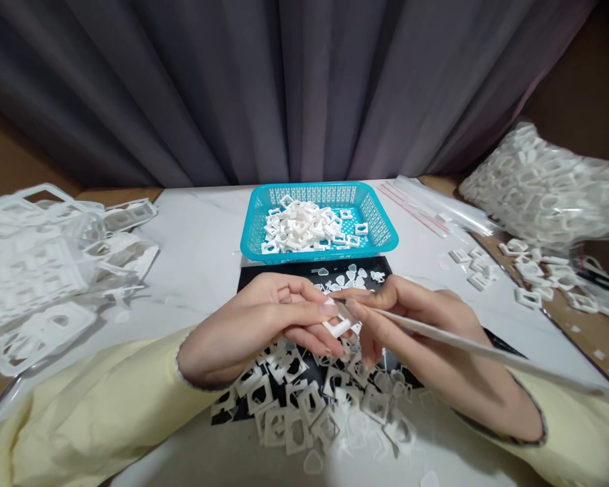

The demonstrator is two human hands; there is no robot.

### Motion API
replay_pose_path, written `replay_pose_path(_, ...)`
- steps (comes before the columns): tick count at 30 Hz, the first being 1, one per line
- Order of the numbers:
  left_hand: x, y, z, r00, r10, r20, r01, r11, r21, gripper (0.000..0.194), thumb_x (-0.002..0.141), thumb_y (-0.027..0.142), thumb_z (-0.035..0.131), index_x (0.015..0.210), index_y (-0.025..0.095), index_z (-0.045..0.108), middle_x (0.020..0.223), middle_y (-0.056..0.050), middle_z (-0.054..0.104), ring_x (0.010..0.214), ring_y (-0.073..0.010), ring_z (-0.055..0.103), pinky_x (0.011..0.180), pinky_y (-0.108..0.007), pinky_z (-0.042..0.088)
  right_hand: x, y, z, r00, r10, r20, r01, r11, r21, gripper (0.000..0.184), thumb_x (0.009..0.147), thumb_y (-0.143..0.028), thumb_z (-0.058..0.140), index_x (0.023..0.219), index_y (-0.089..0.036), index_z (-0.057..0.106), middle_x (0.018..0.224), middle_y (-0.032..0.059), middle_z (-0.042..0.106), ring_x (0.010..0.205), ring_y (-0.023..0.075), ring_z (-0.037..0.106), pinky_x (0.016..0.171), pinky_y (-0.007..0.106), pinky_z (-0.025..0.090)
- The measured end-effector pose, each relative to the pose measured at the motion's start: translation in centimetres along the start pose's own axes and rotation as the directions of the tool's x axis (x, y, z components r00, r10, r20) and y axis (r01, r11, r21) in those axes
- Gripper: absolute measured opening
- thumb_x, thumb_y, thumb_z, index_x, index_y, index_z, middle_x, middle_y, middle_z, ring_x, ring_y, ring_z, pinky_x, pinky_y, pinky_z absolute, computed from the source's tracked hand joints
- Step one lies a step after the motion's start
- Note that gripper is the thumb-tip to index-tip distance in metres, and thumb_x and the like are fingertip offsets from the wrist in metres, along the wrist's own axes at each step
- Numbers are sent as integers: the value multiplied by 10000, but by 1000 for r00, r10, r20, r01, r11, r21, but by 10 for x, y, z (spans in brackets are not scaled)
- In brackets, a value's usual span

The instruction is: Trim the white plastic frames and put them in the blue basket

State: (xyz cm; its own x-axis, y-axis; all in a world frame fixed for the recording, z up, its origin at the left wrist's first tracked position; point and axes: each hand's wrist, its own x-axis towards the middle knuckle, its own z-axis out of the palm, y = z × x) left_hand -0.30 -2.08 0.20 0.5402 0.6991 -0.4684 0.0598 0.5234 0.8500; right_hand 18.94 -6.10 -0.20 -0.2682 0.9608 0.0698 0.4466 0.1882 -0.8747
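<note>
My left hand [264,318] pinches a small white square plastic frame [337,327] between thumb and fingers, just above a black mat [264,274]. My right hand [416,325] grips a long thin white stick [487,348] like a pen, its tip touching the frame. Under both hands lies a pile of white plastic frames [304,399]. Small white heart-shaped pieces [348,277] are scattered on the mat beyond my fingers. A turquoise basket [380,230] behind the mat holds several white square pieces. Both sleeves are pale yellow.
A heap of white plastic sprues [45,264] fills the left side of the white table [203,237]. A clear bag of white frames [543,186] and loose frames [532,270] lie at the right. Empty clear bags [431,203] rest near the basket. A grey curtain hangs behind.
</note>
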Motion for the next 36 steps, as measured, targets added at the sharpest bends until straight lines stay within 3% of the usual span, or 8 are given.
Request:
replay_pose_path(6, -1, -1, -1, 998, 66, -1, -66, 997, 51, 131, 817, 235, 645, 759, 126, 602, 615, -60, 740, 566, -111, 693, 530, -114, 526, 1, -2, -2, 1000, 11, 13, -12, 995, 103, 207, 880, -311, 553, 706, -209, 509, 531, -60, 649, 560, 98, 655, 506, 171, 472)
replay_pose_path(12, -1, 0, 2, 996, 85, -10, -85, 994, 65, 128, 831, 220, 623, 757, 125, 581, 606, -64, 740, 544, -107, 690, 523, -117, 527, 0, -4, -1, 996, -89, 2, 89, 996, -24, 184, 886, -251, 540, 710, -197, 542, 574, -51, 662, 563, 85, 649, 491, 153, 449)
replay_pose_path(20, -4, -1, 6, 994, 94, -51, -86, 988, 130, 128, 831, 233, 617, 791, 116, 581, 593, -63, 734, 566, -135, 702, 537, -151, 548, -3, -2, 3, 969, -245, -39, 244, 969, -25, 63, 889, -160, 515, 836, -177, 546, 677, -24, 675, 545, 61, 618, 543, 146, 484)
replay_pose_path(27, -6, 0, 8, 984, 165, -62, -156, 979, 131, 121, 822, 196, 623, 751, 128, 552, 598, -49, 734, 544, -124, 697, 518, -140, 544, -4, -4, 3, 978, -205, -46, 207, 978, 35, 129, 884, -187, 523, 763, -160, 559, 676, 11, 675, 778, 142, 684, 628, 178, 531)
replay_pose_path(33, -6, -3, 11, 980, 186, -76, -174, 975, 137, 132, 813, 181, 626, 736, 137, 528, 582, -42, 724, 555, -152, 705, 511, -173, 555, -5, -2, 5, 950, -306, -65, 302, 951, -61, 81, 879, -152, 523, 803, -174, 538, 737, 4, 686, 678, 100, 669, 599, 151, 524)
replay_pose_path(36, -5, -4, 12, 978, 195, -77, -184, 975, 126, 134, 814, 172, 621, 728, 139, 523, 577, -35, 719, 555, -157, 704, 514, -188, 560, -6, 3, 7, 920, -381, -88, 369, 921, -126, 86, 857, -97, 535, 830, -178, 523, 839, 32, 704, 724, 105, 677, 621, 151, 533)
